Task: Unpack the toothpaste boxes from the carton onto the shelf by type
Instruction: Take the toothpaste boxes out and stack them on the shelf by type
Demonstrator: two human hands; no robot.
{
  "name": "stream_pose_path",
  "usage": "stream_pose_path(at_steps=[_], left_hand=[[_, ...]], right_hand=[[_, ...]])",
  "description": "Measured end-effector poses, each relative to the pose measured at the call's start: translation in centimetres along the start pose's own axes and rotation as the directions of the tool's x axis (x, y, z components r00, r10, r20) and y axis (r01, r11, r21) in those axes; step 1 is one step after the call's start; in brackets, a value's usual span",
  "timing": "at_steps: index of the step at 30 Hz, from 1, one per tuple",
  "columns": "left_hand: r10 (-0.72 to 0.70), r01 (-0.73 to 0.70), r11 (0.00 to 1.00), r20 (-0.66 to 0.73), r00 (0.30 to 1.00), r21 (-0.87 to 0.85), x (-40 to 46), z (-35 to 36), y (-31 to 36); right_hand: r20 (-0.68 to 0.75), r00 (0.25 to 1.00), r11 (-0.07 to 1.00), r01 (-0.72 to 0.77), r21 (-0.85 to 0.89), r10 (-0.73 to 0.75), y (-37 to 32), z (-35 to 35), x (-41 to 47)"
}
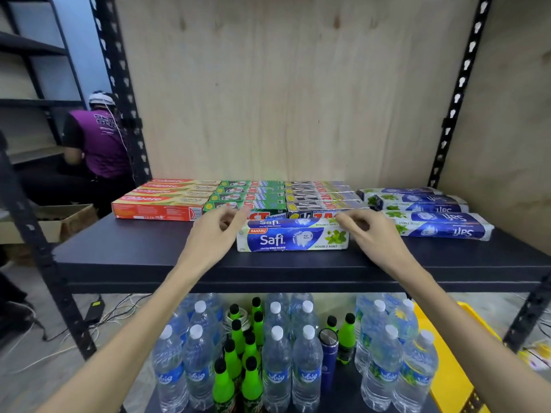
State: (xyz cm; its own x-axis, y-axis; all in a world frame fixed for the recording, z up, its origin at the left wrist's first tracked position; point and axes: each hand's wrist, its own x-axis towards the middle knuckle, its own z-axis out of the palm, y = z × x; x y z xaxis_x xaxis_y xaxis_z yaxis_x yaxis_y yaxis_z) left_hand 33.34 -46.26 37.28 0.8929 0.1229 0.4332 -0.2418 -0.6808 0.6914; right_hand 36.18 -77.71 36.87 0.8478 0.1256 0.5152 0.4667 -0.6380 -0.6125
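Your shelf [134, 257] is a dark board with a bare strip along its front edge, widest at the left in front of the Colgate boxes [161, 201], and bare again at the far right corner past the blue packs. Black slotted uprights [119, 84] close it in on both sides and a plywood back panel [283, 84] stands behind, with tall open room above the boxes. Along the back, left to right, lie the red Colgate boxes, the green boxes [247, 195], the black and silver boxes [322, 195], and then the wrapped Safi packs [423, 216], which sit a little apart from the black row and turned the other way. One Safi pack [292, 236] lies alone in front of the green and black rows, lengthways and near the front edge. Your left hand [213, 234] hovers at its left end with fingers loosely curled, and you hold nothing in it; whether the fingertips touch the pack cannot be told. Your right hand [363, 231] is at the right end, fingers bent down over the pack's top right corner, and whether it grips or only touches is unclear. Below the shelf stand water bottles [280, 362] and green bottles [238, 353]. A cardboard carton [59, 219] sits on the floor to the left, near a person in a purple top [98, 144].
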Motion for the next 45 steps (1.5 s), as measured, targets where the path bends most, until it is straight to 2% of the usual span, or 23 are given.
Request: stream_pose_path(at_steps=[4,7,12,16,20,24,27,31,37,42,45], left_hand=[[0.208,-0.204,0.978,0.114,0.971,-0.05,-0.7,-0.2,-0.2],[0.265,-0.24,0.959,0.183,0.947,-0.151,-1.1,-0.7,-0.5],[0.216,-0.17,0.961,0.211,0.953,-0.218,-0.4,-1.0,-0.5],[0.165,-0.11,0.961,0.207,0.964,-0.253,0.1,-0.9,-0.8],[0.076,-0.042,0.982,0.182,0.98,-0.181,0.4,-0.2,-1.1],[0.067,-0.062,0.996,0.067,0.996,-0.07,0.0,0.2,-0.9],[0.096,-0.086,0.991,0.098,0.991,-0.102,-0.3,0.1,-0.7],[0.113,-0.105,0.993,0.185,0.976,-0.053,-0.7,-0.3,-0.9],[0.12,-0.106,0.99,0.177,0.977,-0.088,-0.3,-0.5,-1.6],[0.103,-0.087,0.99,0.15,0.983,-0.109,-0.4,-0.4,-1.0],[0.111,-0.093,0.987,0.14,0.984,-0.131,-0.3,0.2,0.4]], right_hand=[[0.041,0.986,0.985,0.163,-0.064,-0.161,1.0,0.5,-0.3],[0.042,0.974,0.974,0.223,-0.043,-0.222,1.1,0.3,-0.7],[0.05,0.979,0.979,0.202,-0.035,-0.2,1.0,0.2,-0.7],[0.041,0.988,0.988,0.143,0.063,-0.146,0.5,0.2,-0.6],[0.021,0.996,0.993,0.081,0.087,-0.083,0.3,0.5,-0.5],[-0.022,0.993,0.993,0.114,0.034,-0.113,0.2,0.4,-0.9],[0.007,0.991,0.99,0.135,0.04,-0.135,0.1,0.2,-1.1],[0.015,0.991,0.991,0.134,0.004,-0.134,0.6,0.3,-1.1],[0.014,0.997,0.986,0.08,-0.146,-0.079,1.3,0.7,-0.7],[0.024,0.997,0.992,0.069,-0.103,-0.067,1.1,0.4,-0.9],[0.001,0.997,0.997,0.072,0.014,-0.072,1.4,-0.7,-0.7]])
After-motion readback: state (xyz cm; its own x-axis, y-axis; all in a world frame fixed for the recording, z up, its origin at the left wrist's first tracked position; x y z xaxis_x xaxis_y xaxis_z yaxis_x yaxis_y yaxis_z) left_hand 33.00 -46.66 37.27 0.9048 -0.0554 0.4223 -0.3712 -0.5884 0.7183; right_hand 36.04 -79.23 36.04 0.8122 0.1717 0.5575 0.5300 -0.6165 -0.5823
